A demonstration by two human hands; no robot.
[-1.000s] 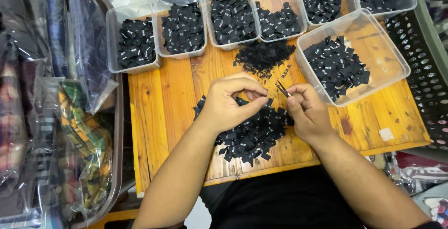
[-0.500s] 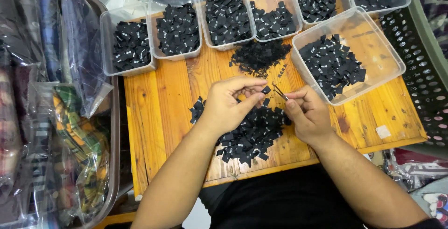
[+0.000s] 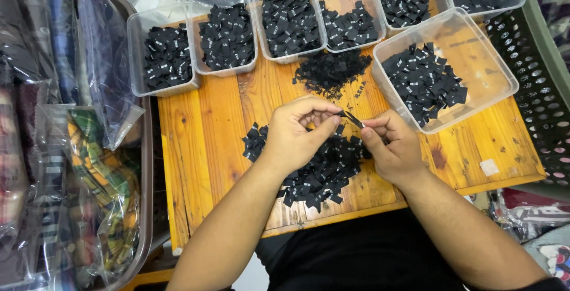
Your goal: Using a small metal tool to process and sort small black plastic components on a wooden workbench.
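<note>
Hands (image 3: 300, 134) lower; label (image 3: 351, 118) seemingly between fingers (image 3: 369, 132)

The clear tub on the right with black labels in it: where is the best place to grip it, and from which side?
Probably grip the clear tub by its near-left rim, coming from the person's side. That wall is bare and nearest the right hand; the far side is crowded by the other tubs.

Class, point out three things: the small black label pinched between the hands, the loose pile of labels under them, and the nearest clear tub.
black label (image 3: 351, 118), head view, its middle
label pile (image 3: 320, 169), head view, pile centre
clear tub (image 3: 497, 72), head view, bare floor
</note>
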